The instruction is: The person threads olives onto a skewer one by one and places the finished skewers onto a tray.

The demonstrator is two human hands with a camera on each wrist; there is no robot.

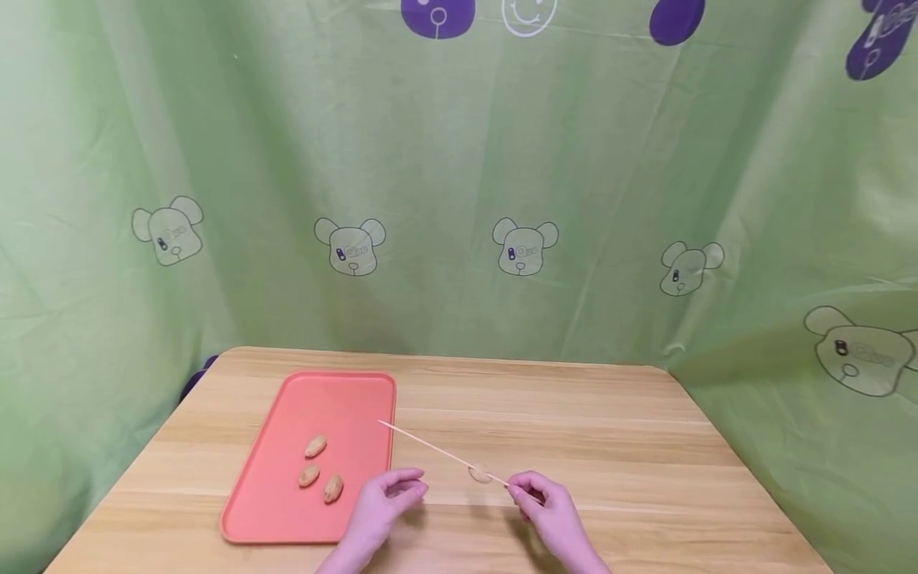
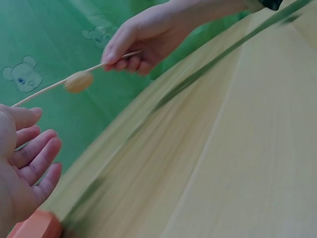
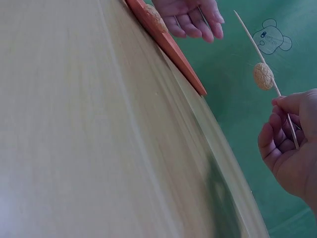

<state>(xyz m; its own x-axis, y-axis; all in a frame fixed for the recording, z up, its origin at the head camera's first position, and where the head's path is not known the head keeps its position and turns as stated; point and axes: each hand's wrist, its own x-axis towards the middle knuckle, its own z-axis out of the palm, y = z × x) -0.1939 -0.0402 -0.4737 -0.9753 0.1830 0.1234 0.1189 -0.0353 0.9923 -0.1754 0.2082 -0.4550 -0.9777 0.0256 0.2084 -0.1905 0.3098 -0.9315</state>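
Here's the right hand [image 1: 548, 510], pinching a thin skewer [image 1: 430, 446] above the bench [image 1: 645, 462], towards its near edge. One tan wrinkled piece [image 1: 480, 475] is on the shaft, close to those fingers! The left hand [image 1: 380, 509] hangs by the right edge of the red tray [image 1: 344, 399], fingers apart, holding nothing. Three loose pieces [image 1: 315, 446] lie in the tray's near half. Looks like the skewering is under way, one piece on; the next move probably calls for the free hand to fetch another.
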